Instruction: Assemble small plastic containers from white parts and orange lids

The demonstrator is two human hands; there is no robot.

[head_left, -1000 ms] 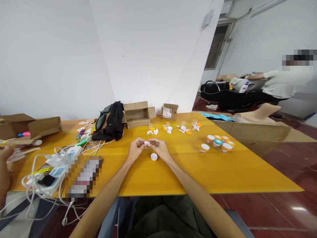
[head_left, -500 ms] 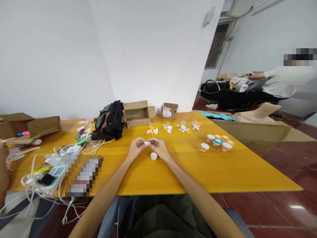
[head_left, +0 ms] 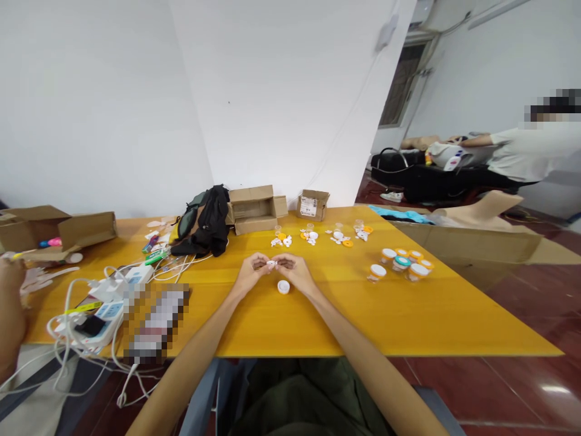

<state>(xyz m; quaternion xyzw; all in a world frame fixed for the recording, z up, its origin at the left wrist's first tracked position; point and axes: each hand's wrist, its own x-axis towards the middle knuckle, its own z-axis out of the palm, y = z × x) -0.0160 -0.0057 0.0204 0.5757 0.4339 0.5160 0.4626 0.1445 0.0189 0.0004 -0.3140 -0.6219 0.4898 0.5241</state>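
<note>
A small white piece with dark marks (head_left: pixel 271 264) is pinched between the fingertips of my left hand (head_left: pixel 252 270) and my right hand (head_left: pixel 293 270), above the yellow table (head_left: pixel 318 327). Just below the hands a round white part (head_left: pixel 283 287) rests on the tabletop. Behind them lie small groups of white and orange parts (head_left: pixel 281 240), (head_left: pixel 311 237) with clear cups. To the right stand several capped containers, one with a teal lid (head_left: pixel 402 262) and the others with white or orange ones.
At the left are a phone (head_left: pixel 161 321), a power strip (head_left: pixel 109 312) with tangled white cables, and another person's hand (head_left: pixel 9 284). A black bag (head_left: pixel 206 224) and cardboard boxes (head_left: pixel 254 209) line the back. A person in a white shirt (head_left: pixel 526 151) sits far right.
The view has shifted slightly, so the scene sits a little further right. The small white piece looks slightly turned between my fingertips.
</note>
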